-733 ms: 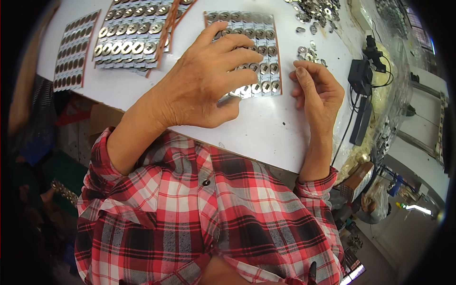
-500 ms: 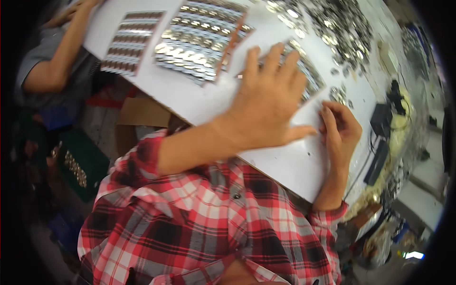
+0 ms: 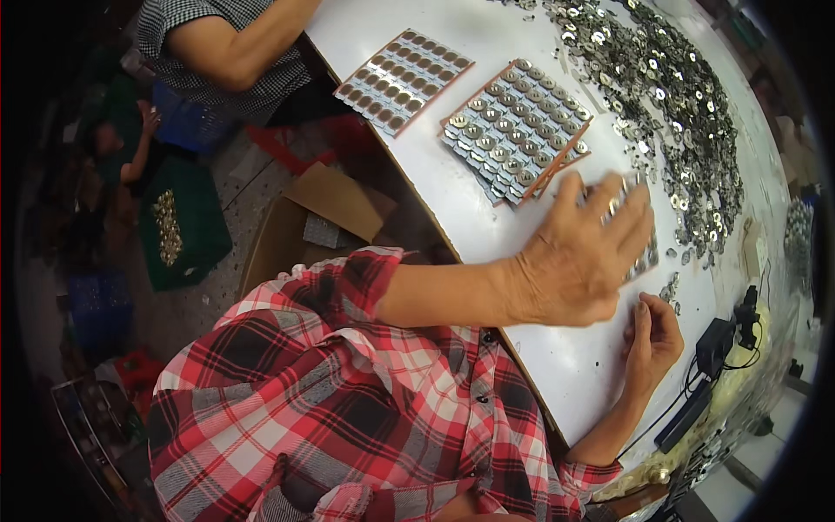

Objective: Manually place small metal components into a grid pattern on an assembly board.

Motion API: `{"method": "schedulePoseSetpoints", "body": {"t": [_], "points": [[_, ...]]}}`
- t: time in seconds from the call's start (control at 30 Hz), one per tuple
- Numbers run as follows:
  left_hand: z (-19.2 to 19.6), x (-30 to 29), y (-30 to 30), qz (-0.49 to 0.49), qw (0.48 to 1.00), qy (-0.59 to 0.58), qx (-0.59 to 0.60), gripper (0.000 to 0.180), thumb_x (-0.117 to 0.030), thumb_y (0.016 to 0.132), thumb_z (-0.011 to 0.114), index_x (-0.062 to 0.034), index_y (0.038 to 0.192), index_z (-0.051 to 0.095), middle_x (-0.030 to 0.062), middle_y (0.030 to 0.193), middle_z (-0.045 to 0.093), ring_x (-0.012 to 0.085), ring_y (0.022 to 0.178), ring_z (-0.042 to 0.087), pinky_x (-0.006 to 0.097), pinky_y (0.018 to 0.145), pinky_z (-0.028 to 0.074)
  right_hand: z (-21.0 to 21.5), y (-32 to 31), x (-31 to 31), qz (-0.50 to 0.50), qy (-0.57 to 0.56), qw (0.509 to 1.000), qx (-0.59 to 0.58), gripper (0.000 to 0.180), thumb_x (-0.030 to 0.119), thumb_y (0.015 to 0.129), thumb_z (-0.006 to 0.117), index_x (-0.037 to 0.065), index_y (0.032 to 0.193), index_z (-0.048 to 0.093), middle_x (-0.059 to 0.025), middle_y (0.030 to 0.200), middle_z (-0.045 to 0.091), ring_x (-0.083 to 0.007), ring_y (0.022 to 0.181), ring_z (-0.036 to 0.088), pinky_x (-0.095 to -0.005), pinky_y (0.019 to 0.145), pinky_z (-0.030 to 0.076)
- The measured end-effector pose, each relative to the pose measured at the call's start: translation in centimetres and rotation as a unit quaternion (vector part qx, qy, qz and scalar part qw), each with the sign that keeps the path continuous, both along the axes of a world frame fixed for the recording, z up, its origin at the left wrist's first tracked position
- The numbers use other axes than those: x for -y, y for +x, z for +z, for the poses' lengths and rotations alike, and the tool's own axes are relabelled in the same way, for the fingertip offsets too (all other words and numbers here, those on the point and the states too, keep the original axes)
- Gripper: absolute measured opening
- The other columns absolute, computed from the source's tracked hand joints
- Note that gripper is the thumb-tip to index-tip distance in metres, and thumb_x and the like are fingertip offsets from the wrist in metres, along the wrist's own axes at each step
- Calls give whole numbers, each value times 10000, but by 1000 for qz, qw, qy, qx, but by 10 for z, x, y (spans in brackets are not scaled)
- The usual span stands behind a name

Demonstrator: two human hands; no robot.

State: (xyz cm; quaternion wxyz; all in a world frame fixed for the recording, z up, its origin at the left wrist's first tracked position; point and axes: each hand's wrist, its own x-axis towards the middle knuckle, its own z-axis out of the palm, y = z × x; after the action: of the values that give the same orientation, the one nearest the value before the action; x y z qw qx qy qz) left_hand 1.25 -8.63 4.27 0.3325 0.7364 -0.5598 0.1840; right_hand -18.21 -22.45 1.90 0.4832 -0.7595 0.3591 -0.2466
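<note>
Metal-disc card, illegible, left hand above

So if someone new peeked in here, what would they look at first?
Probably the big glittery heap of metal discs, at the upper right on the white table. Next might come the red plaid shirt filling the lower middle, and the left hand, over a sheet of discs. The stack of disc-covered sheets near the top middle shines too.

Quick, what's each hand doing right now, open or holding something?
Left hand: open, spread over a sheet of metal discs.
Right hand: partly curled; can't tell if it's holding anything.
</note>
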Motion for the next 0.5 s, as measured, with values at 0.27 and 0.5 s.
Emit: {"method": "schedulePoseSetpoints", "body": {"t": [0.27,0.5], "points": [[-4,-43,98,217,975,30,26,759,-435,750,798,35,1305,582,220,1348,543,375,1261,510,484,981,389,1,6,-5,3,-5,1000,-11,119,104,1007,677,21,1076,728,43,723,580,-24,544,469,-189,438,311],[-15,-98,164,325,944,35,52,638,-450,827,748,18,1245,628,239,1303,599,366,1228,554,567,1009,416,-2,2,0,17,-5,1000,-2,118,106,1009,677,18,1069,725,45,732,578,-22,545,454,-187,449,304]]}}
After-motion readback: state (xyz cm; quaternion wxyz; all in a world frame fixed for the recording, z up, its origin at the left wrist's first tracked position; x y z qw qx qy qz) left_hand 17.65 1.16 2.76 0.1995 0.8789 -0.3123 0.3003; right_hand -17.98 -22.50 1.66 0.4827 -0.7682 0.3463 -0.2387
